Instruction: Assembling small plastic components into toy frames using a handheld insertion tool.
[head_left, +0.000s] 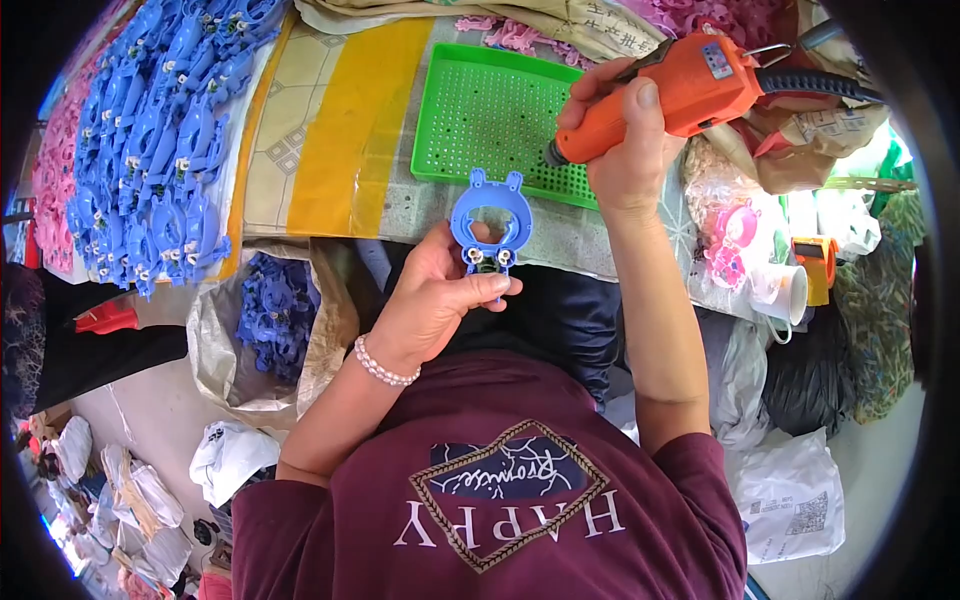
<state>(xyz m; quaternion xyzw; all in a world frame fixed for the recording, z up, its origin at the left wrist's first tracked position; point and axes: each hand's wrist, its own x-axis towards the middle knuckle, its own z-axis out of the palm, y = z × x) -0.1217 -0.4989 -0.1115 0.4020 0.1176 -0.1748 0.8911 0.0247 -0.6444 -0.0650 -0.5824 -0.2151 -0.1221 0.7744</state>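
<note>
Between the fingers and thumb of my left hand (440, 285) is a blue plastic part (488, 215), ring-shaped with two small ears at the top and white bits and a metal piece near its lower end. My right hand (635, 150) is wrapped round an orange electric screwdriver (690, 95), its dark tip pointing down and left, a black cord running off to the right. The tip is apart from the blue part, above a green perforated tray (432, 120) on the table. What lies in the tray is too small to tell.
Many blue parts (165, 130) lie in rows at the table's left, with pink parts (65, 190) beyond. An open sack (215, 350) of blue pieces stands below. A white cup (785, 295) and an orange-yellow tool (815, 265) are at the right edge. Another person's leg (130, 345) shows at left.
</note>
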